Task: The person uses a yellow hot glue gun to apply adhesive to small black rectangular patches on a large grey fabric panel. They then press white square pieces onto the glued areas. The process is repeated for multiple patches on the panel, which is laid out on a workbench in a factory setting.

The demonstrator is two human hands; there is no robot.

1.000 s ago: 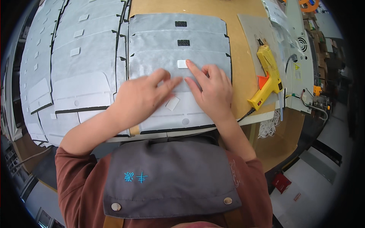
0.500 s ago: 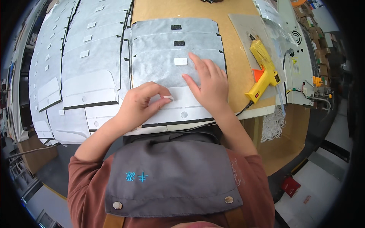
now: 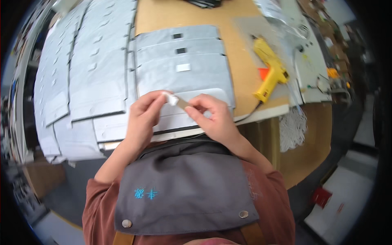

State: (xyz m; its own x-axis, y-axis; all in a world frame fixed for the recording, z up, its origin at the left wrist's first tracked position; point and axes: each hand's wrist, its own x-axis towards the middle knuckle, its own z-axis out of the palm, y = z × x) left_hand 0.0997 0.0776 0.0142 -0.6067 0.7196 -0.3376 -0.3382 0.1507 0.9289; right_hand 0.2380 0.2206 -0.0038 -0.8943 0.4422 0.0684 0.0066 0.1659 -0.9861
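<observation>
My left hand (image 3: 142, 114) pinches a small white patch (image 3: 170, 98) between thumb and fingertips. From its right side a short tan strip (image 3: 182, 103) reaches to my right hand (image 3: 215, 119), whose thumb and fingers are closed on the strip's end. Motion blur hides whether patch and strip are joined. Both hands hover over the white lower part of a pale grey fabric panel (image 3: 157, 77), one of several overlapping in a stack. A white rectangular patch (image 3: 183, 67) lies on this panel. Black patches (image 3: 181, 51) show on the panels behind.
More grey panels (image 3: 100, 79) with white patches overlap in rows at the left. On the right, a yellow glue gun (image 3: 269, 71) lies on the brown tabletop (image 3: 243, 98), its cord trailing off the front edge. White cord (image 3: 292, 130) hangs by an open cardboard box (image 3: 318, 136).
My right hand has come down and left from beside the panel's white patch, closing on the tan strip at my left hand. My left hand has risen slightly. The whole view has shifted.
</observation>
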